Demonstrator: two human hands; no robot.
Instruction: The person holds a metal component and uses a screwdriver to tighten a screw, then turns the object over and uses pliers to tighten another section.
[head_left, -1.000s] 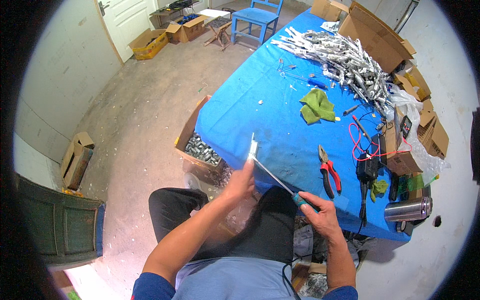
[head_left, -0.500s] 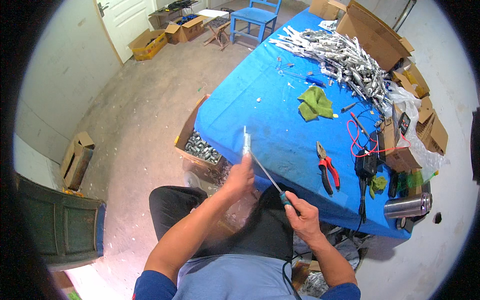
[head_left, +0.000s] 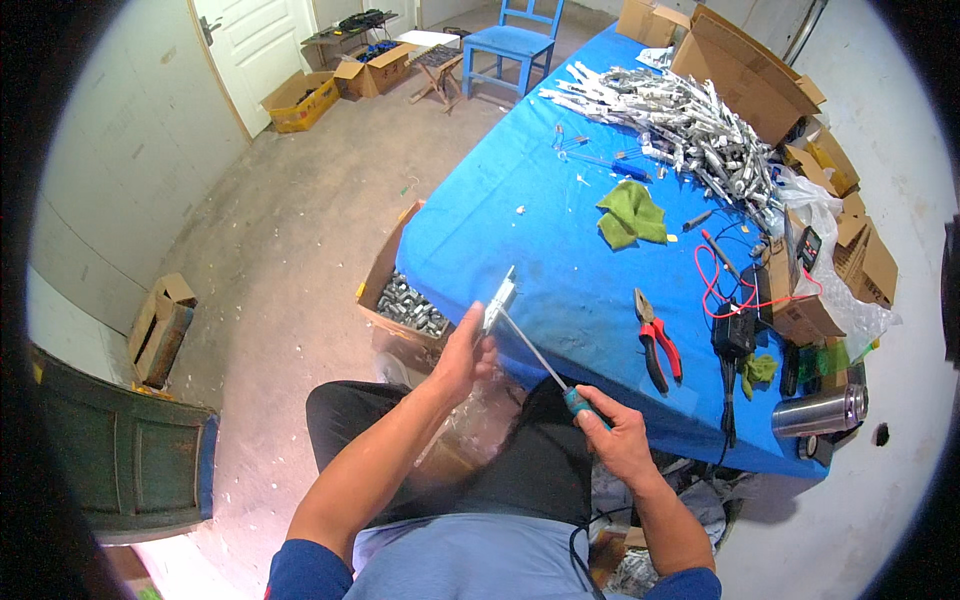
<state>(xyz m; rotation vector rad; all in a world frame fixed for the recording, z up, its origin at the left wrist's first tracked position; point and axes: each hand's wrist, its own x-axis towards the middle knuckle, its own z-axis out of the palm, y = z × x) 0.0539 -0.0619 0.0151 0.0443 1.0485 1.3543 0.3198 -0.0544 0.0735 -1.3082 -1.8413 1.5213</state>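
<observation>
Head view, just below the middle of the frame: a small white metal piece is pinched upright in the left hand, fingers clenched around its lower end, held over the near edge of the blue table. A long screwdriver runs from that piece down to the right, its shaft slanting and its teal handle gripped in the closed fist of the right hand; the tip meets the piece (the exact contact point is too small to tell). Both forearms come up from the lower edge, over dark trousers.

Left of the table's near corner, on the floor, an open cardboard box holds grey metal parts. On the tablecloth to the right of the hands lie red-handled pliers, and beyond them a black device with red leads. A steel flask lies on its side at the table's lower right corner. A green cloth sits near the table's middle, and in the upper right a large heap of silvery metal pieces spreads before several cardboard boxes.

In the upper middle stands a blue chair; a white door is in the upper left, and a dark green bin at the lower left.
</observation>
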